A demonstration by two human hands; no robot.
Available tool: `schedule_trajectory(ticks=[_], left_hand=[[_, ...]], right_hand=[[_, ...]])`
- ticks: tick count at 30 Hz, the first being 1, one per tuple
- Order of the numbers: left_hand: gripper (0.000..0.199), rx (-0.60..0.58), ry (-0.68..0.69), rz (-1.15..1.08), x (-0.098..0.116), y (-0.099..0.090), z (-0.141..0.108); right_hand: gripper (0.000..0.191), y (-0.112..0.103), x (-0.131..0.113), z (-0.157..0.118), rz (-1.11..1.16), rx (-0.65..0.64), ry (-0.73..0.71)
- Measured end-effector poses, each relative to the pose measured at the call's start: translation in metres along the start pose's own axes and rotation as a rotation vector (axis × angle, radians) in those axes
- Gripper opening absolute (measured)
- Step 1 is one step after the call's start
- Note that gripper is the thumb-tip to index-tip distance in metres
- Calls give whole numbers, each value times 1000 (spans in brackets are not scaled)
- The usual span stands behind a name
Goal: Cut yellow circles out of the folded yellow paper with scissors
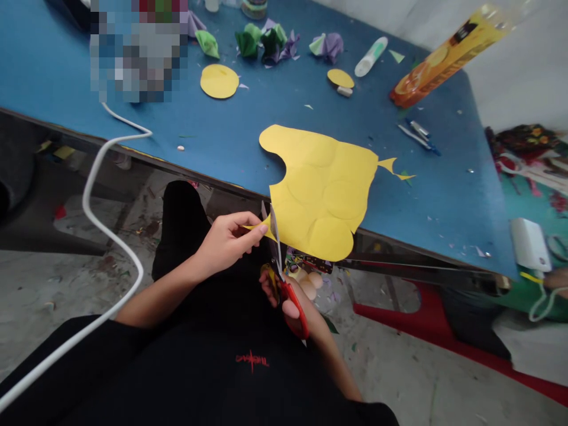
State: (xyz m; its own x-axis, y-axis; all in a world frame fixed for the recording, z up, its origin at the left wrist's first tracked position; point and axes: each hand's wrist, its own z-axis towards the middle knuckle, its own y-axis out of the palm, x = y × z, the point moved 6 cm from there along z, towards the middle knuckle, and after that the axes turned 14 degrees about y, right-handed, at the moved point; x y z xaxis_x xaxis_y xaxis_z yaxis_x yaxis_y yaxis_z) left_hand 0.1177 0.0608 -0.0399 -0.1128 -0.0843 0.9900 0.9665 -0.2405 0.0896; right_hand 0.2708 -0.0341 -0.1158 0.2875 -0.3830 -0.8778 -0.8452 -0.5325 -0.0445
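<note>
A yellow paper sheet [310, 171] with curved cut-outs and faint drawn circles lies over the near edge of the blue table. My left hand [233, 239] pinches a thin strip at its lower left corner between thumb and fingers. In my right hand [290, 305] is a pair of scissors [276, 236] with red handles, blades pointing away from me. The blades are parted around the sheet's left edge, right beside my left fingertips. Part of the right hand is hidden behind the handles.
Yellow paper discs [219, 81], crumpled green and purple paper [273, 42], a glue stick [371, 57] and pens [419, 137] lie farther back. An orange drink bottle [448, 56] stands at the right. A white cable [95, 171] hangs past the table's left side.
</note>
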Motion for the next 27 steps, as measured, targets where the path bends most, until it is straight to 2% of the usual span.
schedule_trajectory(ticks=[7, 13, 17, 27], left_hand=[[19, -41, 0, 70, 1, -2, -1], [18, -78, -25, 81, 2, -2, -5], [18, -63, -32, 78, 1, -2, -5], [17, -37, -51, 36, -1, 2, -7]], right_hand=[[100, 3, -6, -4, 58, -84, 64], [99, 4, -16, -6, 76, -95, 92], [93, 5, -12, -5, 96, -91, 81], [97, 6, -1, -1, 123, -83, 54]])
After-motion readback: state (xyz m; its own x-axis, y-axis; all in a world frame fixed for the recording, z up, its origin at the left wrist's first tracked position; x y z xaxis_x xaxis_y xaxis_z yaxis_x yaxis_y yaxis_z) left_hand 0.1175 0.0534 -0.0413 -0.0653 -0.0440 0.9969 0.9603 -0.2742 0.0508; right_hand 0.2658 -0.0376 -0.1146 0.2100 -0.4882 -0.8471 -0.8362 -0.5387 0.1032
